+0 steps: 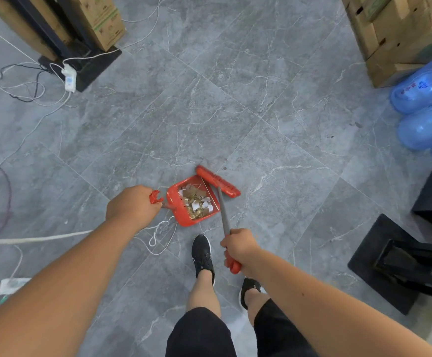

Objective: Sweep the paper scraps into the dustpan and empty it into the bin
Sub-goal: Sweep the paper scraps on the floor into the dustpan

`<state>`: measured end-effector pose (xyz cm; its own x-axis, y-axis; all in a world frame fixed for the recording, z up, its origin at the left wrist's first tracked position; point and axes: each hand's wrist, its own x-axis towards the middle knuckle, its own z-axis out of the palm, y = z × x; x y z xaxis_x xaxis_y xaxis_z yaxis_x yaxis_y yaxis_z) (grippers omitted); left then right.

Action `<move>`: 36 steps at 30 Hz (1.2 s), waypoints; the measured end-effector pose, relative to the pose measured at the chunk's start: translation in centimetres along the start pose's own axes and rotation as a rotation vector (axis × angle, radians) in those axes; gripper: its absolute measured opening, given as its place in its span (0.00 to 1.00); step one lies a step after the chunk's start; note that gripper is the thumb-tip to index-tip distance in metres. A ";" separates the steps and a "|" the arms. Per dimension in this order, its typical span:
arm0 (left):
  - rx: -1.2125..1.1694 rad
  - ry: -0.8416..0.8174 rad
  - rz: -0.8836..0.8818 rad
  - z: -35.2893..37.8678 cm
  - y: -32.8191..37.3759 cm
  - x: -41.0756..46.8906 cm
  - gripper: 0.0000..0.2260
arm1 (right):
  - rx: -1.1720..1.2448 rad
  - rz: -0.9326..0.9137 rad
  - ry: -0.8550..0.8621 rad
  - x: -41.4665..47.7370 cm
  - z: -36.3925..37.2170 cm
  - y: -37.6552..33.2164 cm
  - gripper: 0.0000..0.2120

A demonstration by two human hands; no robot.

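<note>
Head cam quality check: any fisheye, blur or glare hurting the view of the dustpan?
Head view: strong fisheye, tile lines bow near the edges; soft even light, faint shadows, no glare; dustpan and paper scraps fairly sharp at centre; boxes and water bottles softer at the edges.

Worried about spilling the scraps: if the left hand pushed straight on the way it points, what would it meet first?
Probably the dustpan itself: the left hand grips its handle and points right at it, and the broom lies just past. Depth is unclear.

dustpan (184,202): glossy red plastic
scraps (197,200): matt paper, white and brown
floor (235,112): smooth grey veined stone tile
</note>
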<state>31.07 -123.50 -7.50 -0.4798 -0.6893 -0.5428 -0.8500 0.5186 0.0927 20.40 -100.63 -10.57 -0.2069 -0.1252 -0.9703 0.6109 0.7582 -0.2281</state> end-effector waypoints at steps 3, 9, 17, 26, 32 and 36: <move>-0.001 0.008 -0.012 0.1 1.2 0.0 0.12 | 0.152 0.017 -0.073 -1.0 -0.1 2.1 0.05; -0.008 0.050 -0.001 -0.4 1.7 -0.3 0.11 | 0.380 0.048 -0.163 -3.2 -3.0 2.3 0.04; 0.008 0.105 0.101 -2.3 3.1 -0.8 0.11 | 0.458 0.032 -0.144 -5.2 -5.8 1.8 0.07; 0.003 0.110 0.318 -7.0 8.9 1.2 0.11 | 0.655 -0.071 -0.039 -10.5 -8.7 0.8 0.03; 0.020 0.111 0.507 -8.7 14.8 1.3 0.13 | 0.809 -0.134 0.082 -13.7 -9.9 2.3 0.05; -0.005 0.095 0.587 -8.5 18.2 0.1 0.12 | 0.902 -0.179 0.113 -15.4 -10.8 4.2 0.05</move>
<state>13.69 -118.40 1.25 -0.8869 -0.3305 -0.3228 -0.4377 0.8245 0.3585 17.91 -88.63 4.31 -0.3998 -0.0928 -0.9119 0.9165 -0.0571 -0.3960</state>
